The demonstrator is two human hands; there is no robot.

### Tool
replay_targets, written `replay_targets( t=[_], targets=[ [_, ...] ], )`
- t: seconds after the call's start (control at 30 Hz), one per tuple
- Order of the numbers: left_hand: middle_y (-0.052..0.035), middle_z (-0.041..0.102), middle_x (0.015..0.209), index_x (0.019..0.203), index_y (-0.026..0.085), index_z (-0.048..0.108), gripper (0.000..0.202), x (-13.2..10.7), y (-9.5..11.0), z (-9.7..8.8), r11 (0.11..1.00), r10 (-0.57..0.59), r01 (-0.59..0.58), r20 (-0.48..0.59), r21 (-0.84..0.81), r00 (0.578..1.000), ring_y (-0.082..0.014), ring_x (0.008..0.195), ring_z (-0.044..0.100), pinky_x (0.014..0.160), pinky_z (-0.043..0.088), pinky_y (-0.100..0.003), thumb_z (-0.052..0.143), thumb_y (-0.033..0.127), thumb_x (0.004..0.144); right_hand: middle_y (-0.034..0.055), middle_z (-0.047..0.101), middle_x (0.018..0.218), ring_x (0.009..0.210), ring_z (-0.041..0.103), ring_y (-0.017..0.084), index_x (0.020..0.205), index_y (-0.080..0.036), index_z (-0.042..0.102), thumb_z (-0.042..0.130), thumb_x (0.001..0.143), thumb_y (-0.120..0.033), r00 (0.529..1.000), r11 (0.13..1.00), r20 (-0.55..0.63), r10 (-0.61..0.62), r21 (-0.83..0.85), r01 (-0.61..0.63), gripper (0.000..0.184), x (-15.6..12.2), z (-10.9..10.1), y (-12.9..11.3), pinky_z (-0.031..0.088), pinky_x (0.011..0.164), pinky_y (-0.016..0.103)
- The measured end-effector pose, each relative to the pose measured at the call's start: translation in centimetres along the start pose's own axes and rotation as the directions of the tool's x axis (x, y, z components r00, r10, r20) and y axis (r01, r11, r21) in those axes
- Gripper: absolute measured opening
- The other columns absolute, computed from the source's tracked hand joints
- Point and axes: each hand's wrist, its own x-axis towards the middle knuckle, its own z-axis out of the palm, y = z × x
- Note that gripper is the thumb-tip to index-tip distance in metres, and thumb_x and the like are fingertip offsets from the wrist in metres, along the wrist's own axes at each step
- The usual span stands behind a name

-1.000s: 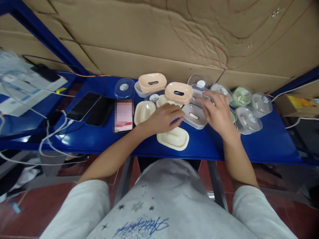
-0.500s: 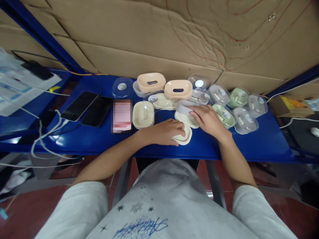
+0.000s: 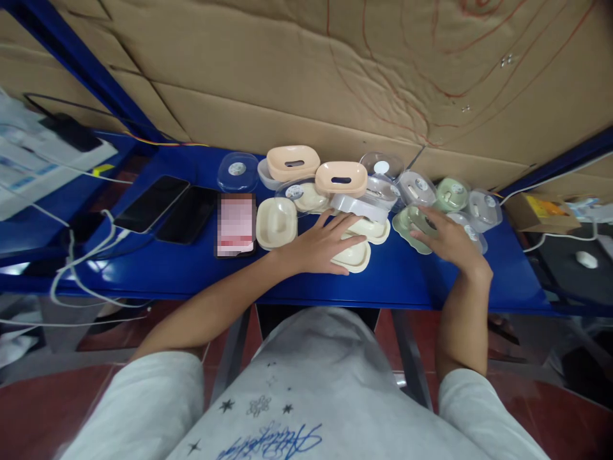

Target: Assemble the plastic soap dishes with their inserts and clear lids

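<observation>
Left hand (image 3: 320, 246), open-palmed, is pressing the cream dish (image 3: 358, 258), long axis lying 9-to-3 o'clock; right hand (image 3: 444, 239), fingers spread, is touching the green dish (image 3: 406, 225); lid stickers (image 3: 236, 168) illegible.

Two peach soap dishes (image 3: 293, 162) at the back, at least three cream trays (image 3: 276, 222), two green dishes (image 3: 405, 222), and three phones (image 3: 152, 203): two dark, one lit.

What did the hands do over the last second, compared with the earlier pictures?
The right hand let go of the clear lid it had set on a cream dish and moved right, onto the green dish. The left hand came toward the person and now lies flat on the nearest cream tray. The phones and peach dishes stayed put.
</observation>
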Motion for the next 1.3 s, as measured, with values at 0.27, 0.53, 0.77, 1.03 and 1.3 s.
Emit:
replay_targets(
  t=[0.27, 0.53, 0.77, 1.03, 1.3],
  targets=[
    [-0.0214, 0.041, 0.172, 0.155, 0.024, 0.060, 0.074, 0.3, 0.0, 0.8, 0.997, 0.006, -0.003, 0.044, -0.076, 0.999, -0.0449, 0.153, 0.045, 0.126, 0.029, -0.061, 0.087, 0.047, 0.090, 0.0189, 0.074, 0.133, 0.129, 0.067, 0.042, 0.131, -0.024, 0.076, 0.042, 0.112, -0.048, 0.961, 0.996, -0.273, 0.045, -0.058, -0.063, 0.047, -0.5, 0.1, -3.3, 0.049, 0.114, 0.066],
    [-0.0229, 0.051, 0.162, 0.145, 0.019, 0.068, 0.054, 0.3, 0.2, 1.5, 0.995, 0.045, -0.040, 0.060, -0.088, 0.997, -0.0421, 0.143, 0.053, 0.119, 0.036, -0.055, 0.078, 0.045, 0.099, 0.0180, 0.076, 0.136, 0.127, 0.070, 0.044, 0.139, -0.024, 0.072, 0.050, 0.108, -0.051, 0.985, 0.998, -0.164, 0.043, -0.032, -0.049, 0.047, -4.3, 2.8, -4.9, 0.055, 0.105, 0.066],
    [-0.0174, 0.058, 0.155, 0.138, 0.021, 0.070, 0.045, 0.5, 0.0, 1.6, 0.993, 0.048, -0.037, 0.102, -0.113, 0.994, -0.0364, 0.142, 0.055, 0.118, 0.037, -0.047, 0.073, 0.047, 0.102, 0.0163, 0.076, 0.135, 0.126, 0.071, 0.037, 0.134, -0.023, 0.067, 0.045, 0.111, -0.049, 0.953, 0.989, -0.298, 0.044, 0.147, 0.000, 0.042, -2.7, 2.4, -6.8, 0.051, 0.111, 0.059],
    [-0.0178, 0.056, 0.158, 0.135, 0.019, 0.073, 0.043, 0.4, 0.0, 1.7, 0.992, 0.070, -0.064, 0.054, -0.109, 0.996, -0.0378, 0.145, 0.054, 0.122, 0.037, -0.049, 0.076, 0.046, 0.101, 0.0163, 0.075, 0.131, 0.113, 0.073, 0.035, 0.129, -0.024, 0.058, 0.040, 0.114, -0.053, 0.964, 0.972, -0.204, -0.169, 0.127, 0.197, 0.038, 0.2, 3.5, -7.3, 0.054, 0.102, 0.054],
    [-0.0132, 0.068, 0.142, 0.130, 0.018, 0.072, 0.046, 0.4, -0.2, 1.7, 0.994, 0.107, -0.107, 0.017, 0.023, 0.994, -0.0304, 0.126, 0.068, 0.109, 0.050, -0.040, 0.079, 0.052, 0.099, 0.0110, 0.073, 0.143, 0.133, 0.066, 0.033, 0.139, -0.027, 0.064, 0.040, 0.116, -0.045, 0.878, 0.910, -0.286, -0.384, 0.045, 0.412, 0.038, 4.3, 1.1, -9.2, 0.046, 0.114, 0.056]
  ],
)
